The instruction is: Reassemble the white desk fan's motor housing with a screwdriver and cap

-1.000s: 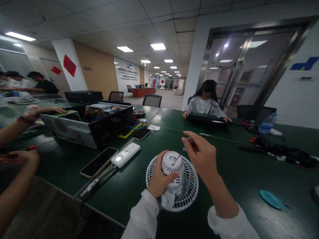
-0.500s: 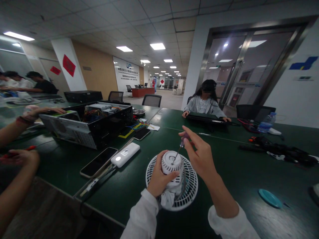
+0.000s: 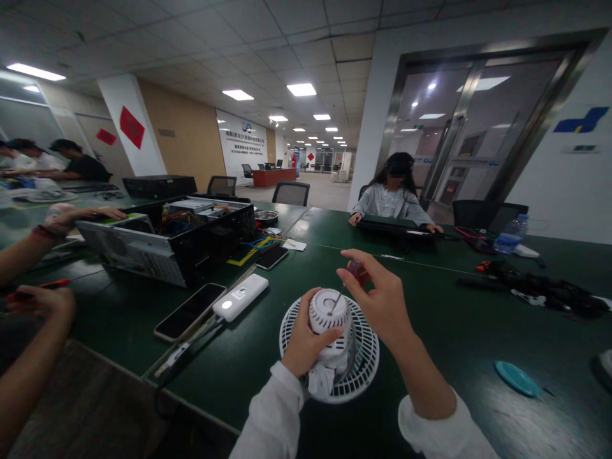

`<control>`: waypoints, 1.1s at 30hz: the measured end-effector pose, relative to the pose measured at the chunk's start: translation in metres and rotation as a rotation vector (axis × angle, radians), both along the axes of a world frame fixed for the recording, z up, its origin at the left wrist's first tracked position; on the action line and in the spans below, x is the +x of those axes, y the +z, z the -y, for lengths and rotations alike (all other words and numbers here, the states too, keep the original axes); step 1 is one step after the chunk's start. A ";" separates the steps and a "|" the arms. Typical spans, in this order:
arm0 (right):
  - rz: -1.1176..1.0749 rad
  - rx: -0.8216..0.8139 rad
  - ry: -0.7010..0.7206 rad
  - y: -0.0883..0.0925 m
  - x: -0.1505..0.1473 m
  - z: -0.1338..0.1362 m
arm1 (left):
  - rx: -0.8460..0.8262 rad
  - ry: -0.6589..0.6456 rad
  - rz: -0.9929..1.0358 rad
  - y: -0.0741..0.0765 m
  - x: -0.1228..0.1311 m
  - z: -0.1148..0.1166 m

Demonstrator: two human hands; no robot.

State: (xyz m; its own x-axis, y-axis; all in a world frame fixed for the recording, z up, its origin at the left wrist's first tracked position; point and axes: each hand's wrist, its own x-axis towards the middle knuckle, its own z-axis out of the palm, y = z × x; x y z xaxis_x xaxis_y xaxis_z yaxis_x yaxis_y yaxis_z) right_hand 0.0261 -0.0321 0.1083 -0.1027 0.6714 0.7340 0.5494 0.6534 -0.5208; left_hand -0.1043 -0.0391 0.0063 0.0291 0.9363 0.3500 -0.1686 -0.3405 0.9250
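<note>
**Right hand (image 3: 385, 312) tips the little screwdriver (image 3: 356, 271) over a bit more**

Since the last look, the right hand's fingers have come down lower, and the screwdriver now leans more. Its thin tip stays at the top of the round white fan motor case (image 3: 329, 312). Two fingers and the thumb pinch the small handle in a narrow grip. The left hand (image 3: 310, 335) holds the case with its fingers spread wide around the side.

The case sits on the round white fan grille (image 3: 363, 357), and the grille lies on the dark green table (image 3: 454, 382), close to the person's body. A white power bank (image 3: 240, 296) and a black phone (image 3: 189, 312) lie just to the left of the fan.

It looks like the step in hand is undoing a small screw in the top of the case. The next move calls for keeping the tip straight in the screw, turning slowly, and holding the case firm. The screw is too small to see, so nobody can tell if it is turning.
</note>
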 end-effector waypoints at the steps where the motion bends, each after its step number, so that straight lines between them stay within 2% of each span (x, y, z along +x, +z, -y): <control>1: 0.013 0.023 -0.040 0.000 0.000 0.000 | -0.006 0.004 0.001 0.000 0.000 0.000; 3: 0.008 0.009 -0.018 0.000 0.000 0.000 | -0.017 0.008 0.001 0.001 0.000 0.000; 6: -0.051 -0.073 0.136 -0.001 0.001 -0.001 | -0.024 0.008 -0.002 0.002 0.000 0.001; 7: -0.055 -0.077 0.149 -0.001 0.002 -0.001 | -0.024 0.008 -0.003 0.002 0.000 0.000; 12: 0.039 0.057 -0.055 -0.001 0.000 -0.002 | -0.012 0.005 0.015 0.001 0.000 0.000; 14: 0.028 0.018 -0.022 -0.002 0.000 -0.003 | -0.008 0.003 0.011 0.001 0.000 0.000; 17: -0.036 -0.045 0.119 -0.003 0.000 -0.003 | -0.001 -0.001 -0.001 0.001 0.000 0.000; 19: -0.068 -0.055 0.166 -0.003 0.000 -0.001 | 0.002 -0.007 -0.001 0.001 0.000 0.001; 21: -0.058 -0.017 0.116 -0.003 -0.001 0.001 | -0.003 -0.015 0.001 0.000 0.000 0.000; 24: 0.042 0.156 -0.032 -0.002 -0.003 0.003 | -0.004 -0.020 0.010 -0.001 0.000 0.000; 26: 0.109 0.209 -0.066 -0.002 -0.003 0.003 | 0.000 -0.022 0.018 -0.001 0.000 -0.001; 31: 0.069 0.059 0.077 -0.002 -0.003 0.003 | -0.009 -0.031 0.038 0.000 0.000 -0.001; 33: 0.062 0.059 0.052 -0.002 -0.004 0.002 | -0.005 -0.030 0.033 0.000 0.000 0.000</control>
